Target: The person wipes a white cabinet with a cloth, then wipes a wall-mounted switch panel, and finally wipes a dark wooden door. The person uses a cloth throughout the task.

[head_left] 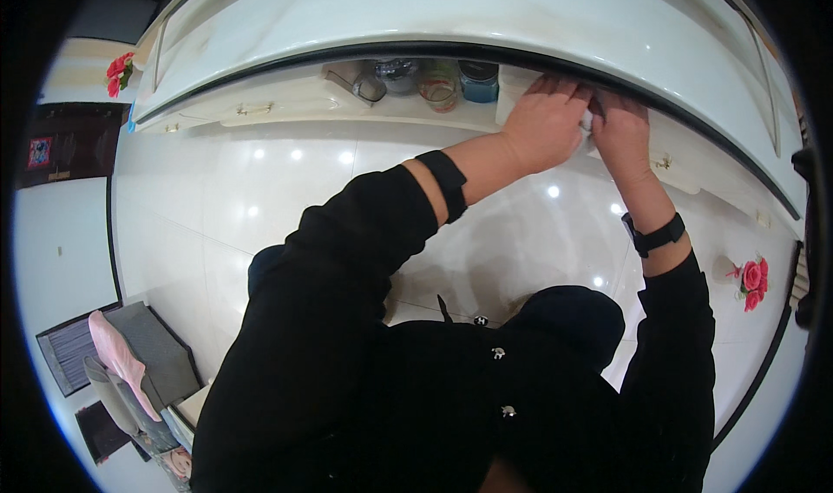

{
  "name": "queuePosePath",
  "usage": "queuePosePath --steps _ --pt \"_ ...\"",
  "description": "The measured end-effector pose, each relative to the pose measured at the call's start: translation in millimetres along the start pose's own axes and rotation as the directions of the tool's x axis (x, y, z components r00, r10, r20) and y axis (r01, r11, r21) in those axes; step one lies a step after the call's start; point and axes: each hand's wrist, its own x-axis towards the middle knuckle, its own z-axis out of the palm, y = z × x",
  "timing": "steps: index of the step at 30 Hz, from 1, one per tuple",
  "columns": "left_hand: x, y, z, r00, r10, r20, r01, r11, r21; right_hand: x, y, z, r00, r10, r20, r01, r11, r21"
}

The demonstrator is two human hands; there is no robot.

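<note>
- One left hand [548, 120] and one right hand [623, 133] are close together at the front edge of the white counter [390, 12], with fingertips tucked under it.
- A small white thing [587, 122] shows between the hands, just under the counter.
- Both hands have bent fingers, but I cannot tell if either is clamped on it.
- A blue jar [479, 90] and a glass jar [440, 92] sit under the middle of the counter.
</note>
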Motion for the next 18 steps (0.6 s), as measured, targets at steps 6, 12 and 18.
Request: queuePosePath --steps 6,12,18 --pt "20.3 2.8 10.2 0.934 -0.119 0.336 0.167 0.979 -0.117 -7.1 21.8 -7.3 0.987 0.090 0.134 -0.114 0.976 0.183" --pt "24.8 10.1 26.7 0.951 -0.035 0.308 0.073 0.991 -0.113 -19.8 35.3 -27.5 0.965 0.041 0.258 -0.106 0.964 0.244" --pt "27.2 8.3 20.3 0.962 -0.041 0.270 0.083 0.986 -0.143 -23.6 24.4 -18.0 0.993 0.064 0.100 -0.089 0.958 0.274"
